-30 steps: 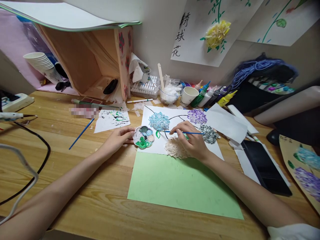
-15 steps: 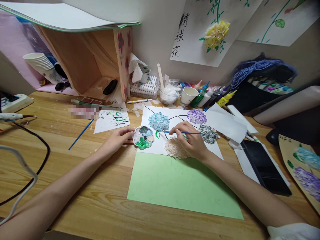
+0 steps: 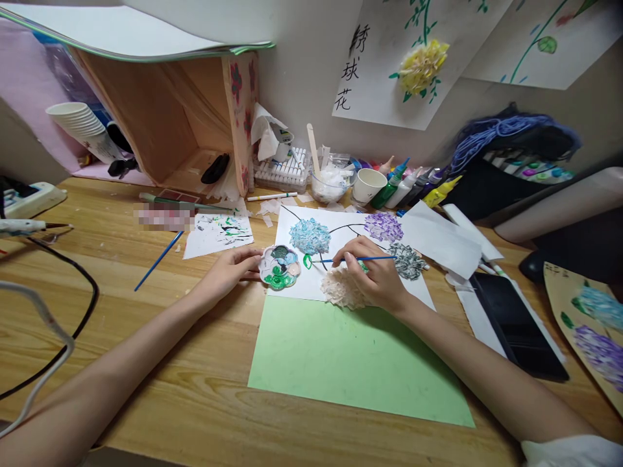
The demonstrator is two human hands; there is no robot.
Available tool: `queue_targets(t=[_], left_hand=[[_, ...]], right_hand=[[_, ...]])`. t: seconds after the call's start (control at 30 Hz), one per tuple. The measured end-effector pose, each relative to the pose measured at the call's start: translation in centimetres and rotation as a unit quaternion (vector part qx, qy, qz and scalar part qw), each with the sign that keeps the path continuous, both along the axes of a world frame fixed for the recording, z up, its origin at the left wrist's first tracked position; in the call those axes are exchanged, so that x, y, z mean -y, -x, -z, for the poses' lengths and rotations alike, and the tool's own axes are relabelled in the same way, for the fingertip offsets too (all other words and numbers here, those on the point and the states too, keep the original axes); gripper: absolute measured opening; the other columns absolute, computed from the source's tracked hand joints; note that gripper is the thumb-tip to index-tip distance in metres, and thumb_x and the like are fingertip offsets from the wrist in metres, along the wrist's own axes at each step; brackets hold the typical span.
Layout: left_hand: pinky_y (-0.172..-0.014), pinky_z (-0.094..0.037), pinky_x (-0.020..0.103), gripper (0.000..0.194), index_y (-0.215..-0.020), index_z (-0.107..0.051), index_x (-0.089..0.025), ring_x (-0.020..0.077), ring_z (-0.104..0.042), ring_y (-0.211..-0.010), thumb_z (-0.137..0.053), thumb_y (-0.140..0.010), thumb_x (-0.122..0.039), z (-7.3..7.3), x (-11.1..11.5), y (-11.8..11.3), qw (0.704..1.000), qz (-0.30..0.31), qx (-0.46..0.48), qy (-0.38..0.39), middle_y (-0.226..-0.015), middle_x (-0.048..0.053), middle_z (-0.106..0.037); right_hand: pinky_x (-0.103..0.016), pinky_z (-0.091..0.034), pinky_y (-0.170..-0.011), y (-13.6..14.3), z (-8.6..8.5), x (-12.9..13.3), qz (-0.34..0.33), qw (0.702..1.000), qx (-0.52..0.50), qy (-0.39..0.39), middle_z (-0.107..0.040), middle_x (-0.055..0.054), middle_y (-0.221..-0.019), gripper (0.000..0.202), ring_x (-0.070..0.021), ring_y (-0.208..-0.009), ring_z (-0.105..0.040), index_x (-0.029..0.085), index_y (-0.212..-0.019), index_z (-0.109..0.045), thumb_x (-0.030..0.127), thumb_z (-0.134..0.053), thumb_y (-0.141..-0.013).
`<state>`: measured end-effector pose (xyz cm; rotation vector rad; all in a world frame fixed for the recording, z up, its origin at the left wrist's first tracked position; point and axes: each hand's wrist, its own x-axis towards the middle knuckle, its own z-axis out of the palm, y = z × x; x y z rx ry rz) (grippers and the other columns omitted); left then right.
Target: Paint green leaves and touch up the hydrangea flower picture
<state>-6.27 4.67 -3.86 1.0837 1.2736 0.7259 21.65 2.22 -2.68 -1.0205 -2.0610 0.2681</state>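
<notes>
My right hand [image 3: 367, 272] pinches a thin blue paintbrush [image 3: 372, 259], its tip pointing left at a small green painted leaf [image 3: 307, 261] on the white paper [image 3: 296, 288]. Between thumb and fingers my left hand [image 3: 236, 267] grips the rim of a flower-shaped paint palette [image 3: 280, 268], which has green, dark and pale paint in its wells. Raised flower heads in blue [image 3: 309, 235], purple [image 3: 383, 227], grey [image 3: 407, 261] and cream [image 3: 343, 288] stand on the paper, joined by black stems. My right hand partly hides the cream one.
Under the white paper lies a green sheet [image 3: 360, 363]. A paper cup [image 3: 368, 187], a bowl of white material [image 3: 331, 186] and paint bottles [image 3: 396, 185] line the wall. Another brush [image 3: 158, 261] lies left, beside a paint-smeared paper [image 3: 219, 235]. At right rests a black phone-like slab [image 3: 518, 324].
The brush in my right hand has shifted slightly right, and its tip is now at the leaf's right edge. The leaf's inside looks whiter. My left hand and the palette stay put.
</notes>
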Motion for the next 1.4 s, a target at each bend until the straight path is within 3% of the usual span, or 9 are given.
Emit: queue_targets(t=[0.9, 1.4], left_hand=[[-0.074, -0.055, 0.029, 0.033, -0.088, -0.068, -0.015, 0.016, -0.066, -0.074, -0.075, -0.063, -0.036, -0.5, 0.0, -0.44, 1.0, -0.013, 0.019, 0.0, -0.088, 0.004, -0.071], [-0.074, -0.055, 0.029, 0.033, -0.09, -0.067, -0.017, 0.0158, -0.067, -0.074, -0.073, -0.066, -0.038, -0.04, -0.05, -0.2, 1.0, 0.0, 0.017, -0.002, -0.089, 0.003, -0.07]], right_hand=[[-0.034, -0.047, -0.07, 0.1, -0.22, -0.04, -0.001, 1.0, 0.004, 0.008, -0.067, -0.003, -0.076, 0.024, -0.019, -0.077, -0.059, 0.023, -0.082, -0.061, 0.019, -0.041, -0.094], [-0.034, -0.046, -0.071, 0.06, -0.22, 0.02, 0.003, 1.0, -0.014, 0.027, -0.066, -0.003, -0.073, 0.029, -0.0187, -0.076, -0.059, 0.023, -0.079, -0.061, 0.022, -0.038, -0.096]])
